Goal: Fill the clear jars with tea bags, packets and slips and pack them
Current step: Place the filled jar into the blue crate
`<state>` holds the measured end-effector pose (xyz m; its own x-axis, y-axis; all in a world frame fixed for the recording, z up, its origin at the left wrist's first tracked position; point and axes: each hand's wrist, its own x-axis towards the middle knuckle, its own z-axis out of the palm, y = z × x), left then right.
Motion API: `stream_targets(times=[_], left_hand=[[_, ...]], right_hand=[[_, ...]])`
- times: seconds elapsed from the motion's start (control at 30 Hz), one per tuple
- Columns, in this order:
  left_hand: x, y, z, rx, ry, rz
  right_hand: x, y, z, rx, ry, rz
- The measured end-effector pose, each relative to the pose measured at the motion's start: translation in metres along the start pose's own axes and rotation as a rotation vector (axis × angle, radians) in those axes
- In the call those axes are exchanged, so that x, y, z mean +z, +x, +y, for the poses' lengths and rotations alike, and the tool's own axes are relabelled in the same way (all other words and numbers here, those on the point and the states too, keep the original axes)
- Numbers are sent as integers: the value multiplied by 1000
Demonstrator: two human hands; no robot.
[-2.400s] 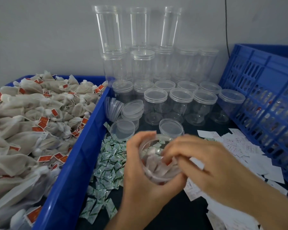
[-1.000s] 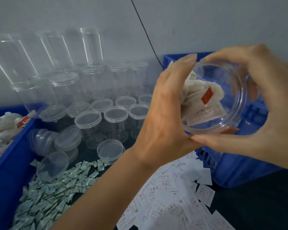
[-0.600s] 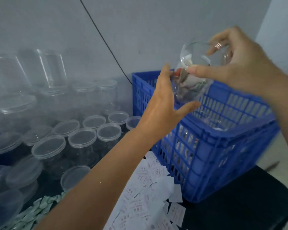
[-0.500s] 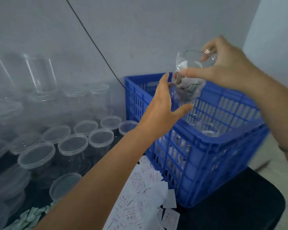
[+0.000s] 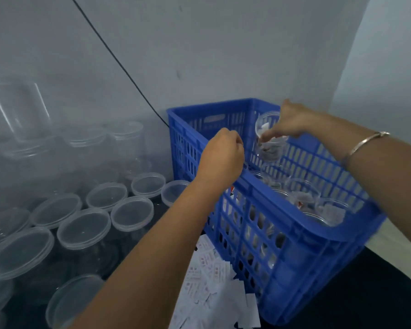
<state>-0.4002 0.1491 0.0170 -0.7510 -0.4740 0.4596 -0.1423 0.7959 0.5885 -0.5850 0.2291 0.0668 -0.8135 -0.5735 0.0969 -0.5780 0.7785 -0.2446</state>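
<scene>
One jar (image 5: 269, 141) in right hand (image 5: 292, 122), one crate (image 5: 282, 205).

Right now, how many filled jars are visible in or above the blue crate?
4 clearly: the held jar in the right hand over the blue crate, a jar just beneath it, two jars toward the crate's right end. Blur and the crate's wall may hide more.

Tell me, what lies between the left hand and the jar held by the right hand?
Nothing: in the head view, the gap between the left hand and the jar is bare; only the far wall of the blue crate shows behind.
</scene>
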Motion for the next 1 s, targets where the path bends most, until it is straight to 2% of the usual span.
stream_targets(times=[0.1,0.33,0.5,0.87,0.93,1.0], left_hand=[[2,-4,-1,5,25,-5],[3,-2,-6,25,48,-39],[3,0,-8,57,123,-85],[4,-1,-9,64,109,-60],[5,-1,-10,78,108,-51],[6,0,-9,87,96,-47]], right_hand=[[12,20,1,15,-108,-71],[19,59,-9,-2,-194,-79],[49,73,-16,-22,-342,-326],[98,65,-9,-74,-707,-643],[92,64,-11,-104,-722,-651],[81,62,-17,-131,-676,-584]])
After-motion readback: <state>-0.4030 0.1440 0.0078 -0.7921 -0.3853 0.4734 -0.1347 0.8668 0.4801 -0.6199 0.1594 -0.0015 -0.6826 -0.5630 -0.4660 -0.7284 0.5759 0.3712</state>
